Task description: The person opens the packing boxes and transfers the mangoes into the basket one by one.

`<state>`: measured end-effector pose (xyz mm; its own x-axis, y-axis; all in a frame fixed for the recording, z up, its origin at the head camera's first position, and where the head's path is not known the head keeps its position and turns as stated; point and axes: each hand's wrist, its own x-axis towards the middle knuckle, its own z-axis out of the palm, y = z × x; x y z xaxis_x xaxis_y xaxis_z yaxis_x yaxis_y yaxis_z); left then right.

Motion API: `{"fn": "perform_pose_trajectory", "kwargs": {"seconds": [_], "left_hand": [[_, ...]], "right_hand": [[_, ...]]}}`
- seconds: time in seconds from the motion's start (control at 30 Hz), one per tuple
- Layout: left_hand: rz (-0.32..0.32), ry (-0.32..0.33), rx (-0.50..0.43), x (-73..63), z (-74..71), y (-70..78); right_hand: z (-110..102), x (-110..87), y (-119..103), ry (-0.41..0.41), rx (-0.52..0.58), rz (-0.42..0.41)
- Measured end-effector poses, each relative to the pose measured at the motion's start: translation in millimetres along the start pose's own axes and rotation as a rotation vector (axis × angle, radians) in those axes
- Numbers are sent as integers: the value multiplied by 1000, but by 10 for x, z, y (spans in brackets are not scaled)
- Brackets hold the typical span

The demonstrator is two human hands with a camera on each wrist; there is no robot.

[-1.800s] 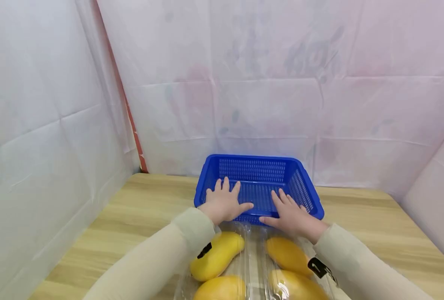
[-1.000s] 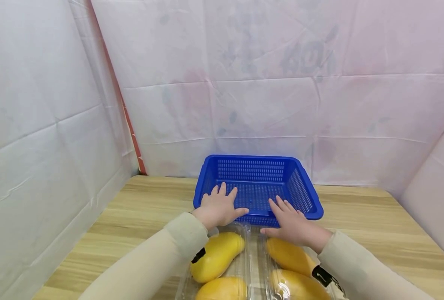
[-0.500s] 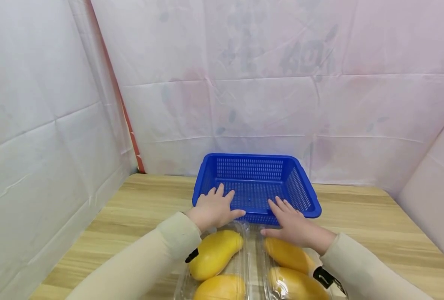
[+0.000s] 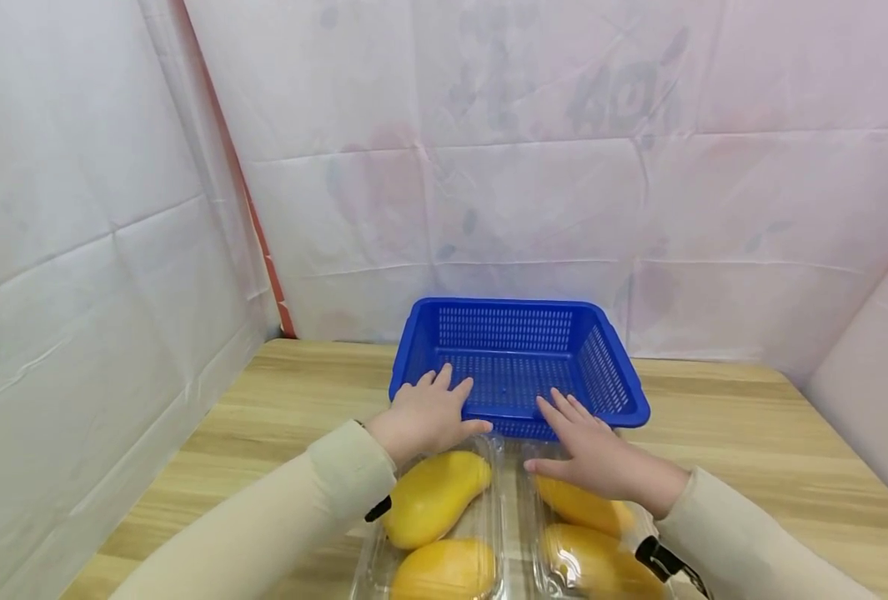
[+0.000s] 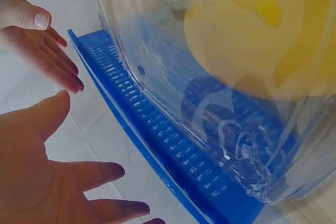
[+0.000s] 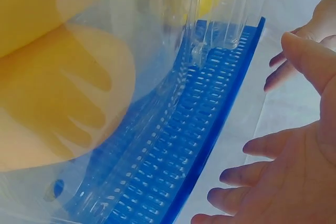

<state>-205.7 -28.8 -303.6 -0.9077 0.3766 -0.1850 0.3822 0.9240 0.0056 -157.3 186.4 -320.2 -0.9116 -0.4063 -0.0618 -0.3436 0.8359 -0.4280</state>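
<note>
A blue perforated plastic basket (image 4: 504, 327) stands at the back of the table with nothing inside it. My left hand (image 4: 427, 417), fingers spread, is over its near left rim. Over the near right side hovers my right hand (image 4: 601, 457), palm down and fingers straight. Two clear plastic boxes, the left box (image 4: 499, 525) and the right box (image 4: 531, 533), lie side by side in front of the basket. Yellow mangoes show inside each, such as a mango (image 4: 434, 500) under my left wrist. Both wrist views show the palms (image 5: 26, 182) holding nothing, apart from the basket.
The wood-grain table (image 4: 263, 433) extends to both sides of the basket. A pale sheet (image 4: 519, 208) hangs behind it, and more sheeting (image 4: 76, 275) walls off the left side. A red strip (image 4: 256, 217) runs down the back left corner.
Both hands have drawn back a little toward me and slightly apart, out from over the basket's inside. The basket, boxes and mangoes keep their places.
</note>
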Motion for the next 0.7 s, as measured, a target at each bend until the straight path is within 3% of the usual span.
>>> {"fn": "perform_pose_trajectory", "kwargs": {"seconds": [0.37,0.7], "left_hand": [[57,11,15,-156,-1,-11],[203,41,43,-331,21,54]], "right_hand": [[-45,-46,-84,-33,23,-20],[-23,-132,-183,-67,99,-77]]}}
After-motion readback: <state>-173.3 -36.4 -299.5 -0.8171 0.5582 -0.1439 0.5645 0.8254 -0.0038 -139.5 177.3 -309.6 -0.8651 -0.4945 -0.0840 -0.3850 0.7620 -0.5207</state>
